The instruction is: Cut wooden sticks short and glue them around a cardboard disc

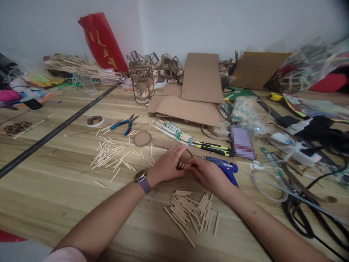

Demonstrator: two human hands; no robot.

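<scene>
Both hands meet at the middle of the wooden floor. My left hand point(170, 163), with a watch on its wrist, is curled round a small cardboard ring point(186, 155) that has short wooden sticks point(184, 166) stuck along its side. My right hand point(209, 174) presses the same piece from the right, fingers closed on it. A blue glue gun point(227, 170) lies just behind my right hand, touching its back. A pile of cut wooden sticks point(191, 211) lies right below both hands.
More cut sticks point(111, 154) are scattered to the left, with blue pliers point(125, 124) and a cardboard disc point(142, 138) beyond. Yellow-black cutters point(212, 147), chopstick packs point(171, 130), cardboard sheets point(201, 78) and finished stick baskets point(142, 91) lie behind. Cables and tubing point(300, 203) crowd the right.
</scene>
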